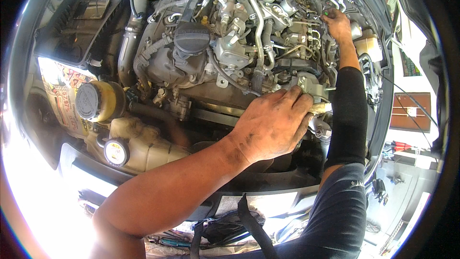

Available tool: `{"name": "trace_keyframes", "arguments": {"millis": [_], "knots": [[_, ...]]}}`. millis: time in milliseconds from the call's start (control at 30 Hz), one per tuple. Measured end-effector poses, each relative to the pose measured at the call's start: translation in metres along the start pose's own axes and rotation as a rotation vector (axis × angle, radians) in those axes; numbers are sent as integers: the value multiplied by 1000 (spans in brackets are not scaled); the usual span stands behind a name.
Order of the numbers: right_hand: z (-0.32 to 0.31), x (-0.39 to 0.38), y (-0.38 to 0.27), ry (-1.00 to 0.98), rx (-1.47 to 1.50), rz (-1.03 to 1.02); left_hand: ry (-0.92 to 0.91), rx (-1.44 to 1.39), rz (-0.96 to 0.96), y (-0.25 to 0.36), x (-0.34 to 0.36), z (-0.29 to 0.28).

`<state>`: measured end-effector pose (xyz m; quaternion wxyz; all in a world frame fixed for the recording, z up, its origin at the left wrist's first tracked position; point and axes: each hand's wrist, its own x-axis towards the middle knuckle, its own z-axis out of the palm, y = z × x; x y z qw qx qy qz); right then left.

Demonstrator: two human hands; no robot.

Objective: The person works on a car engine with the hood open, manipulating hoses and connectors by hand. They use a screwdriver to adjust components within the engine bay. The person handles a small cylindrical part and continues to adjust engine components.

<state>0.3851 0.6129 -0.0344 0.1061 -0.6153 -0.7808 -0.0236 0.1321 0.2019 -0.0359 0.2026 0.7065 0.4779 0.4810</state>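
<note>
Inside an open engine bay, my left hand (pixel 273 124) reaches in from the lower left, dirt-smudged, its fingers curled down over the front edge of the engine (pixel 225 91). The fingertips lie against a metal bracket (pixel 311 86); whatever they grip is hidden beneath them. Farther off, at the back right, my right hand (pixel 338 25) is closed among thin metal pipes and hoses, with a small green bit (pixel 326 13) showing at the fingertips. What it holds is too small to name. A black sleeve (pixel 349 115) covers my right forearm.
A round black oil filler cap (pixel 191 37) tops the engine. At the left are an open black airbox (pixel 72 24), a yellowish capped reservoir (pixel 112 100) and a coolant tank (pixel 143 136). A whitish reservoir (pixel 368 48) stands right of my right hand. Tools (pixel 172 242) lie below the front edge.
</note>
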Motion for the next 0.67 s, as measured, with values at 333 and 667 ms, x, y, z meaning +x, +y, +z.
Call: {"name": "trace_keyframes", "arguments": {"millis": [333,667], "knots": [[-7,-4,-8,-17,-33,-5,-21,-3,-4,0,1,-1],[-7,-7,-9,1,23,-4,-21,-1,-8,0,1,0]]}}
